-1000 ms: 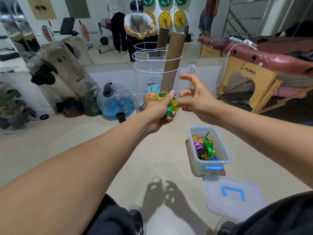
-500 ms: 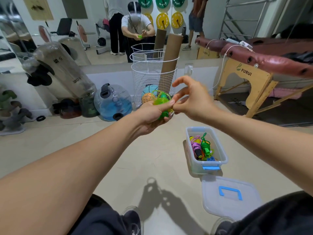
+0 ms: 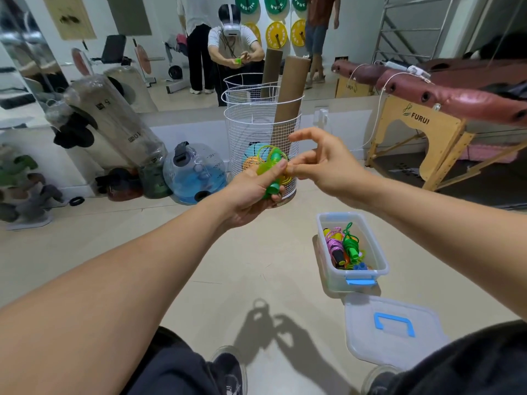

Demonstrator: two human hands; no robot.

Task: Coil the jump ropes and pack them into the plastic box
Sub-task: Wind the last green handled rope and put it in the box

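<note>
My left hand (image 3: pixel 251 192) grips a green jump rope (image 3: pixel 271 166), thumb pressed over its handles, with yellow-green cord looped around them. My right hand (image 3: pixel 322 163) is just to the right of it, thumb and finger pinched at the cord beside the left thumb, the other fingers spread. On the floor to the lower right stands the clear plastic box (image 3: pixel 376 263) with a blue latch. Coiled ropes lie inside it: a pink one (image 3: pixel 333 245), a green one (image 3: pixel 350 245) and orange and blue bits. Its lid (image 3: pixel 396 334), with a blue handle, rests on the floor nearer to me.
A white wire basket (image 3: pixel 256 132) with cardboard tubes and balls stands right behind my hands. A blue water jug (image 3: pixel 196 172) and wrapped weights sit left along the mirror wall. A massage table (image 3: pixel 445 101) occupies the right. My shoes and knees are at the bottom.
My right hand went from open fingers beside the rope to pinching the cord at the left thumb. Both hands stayed in front of the basket; the view shifted slightly.
</note>
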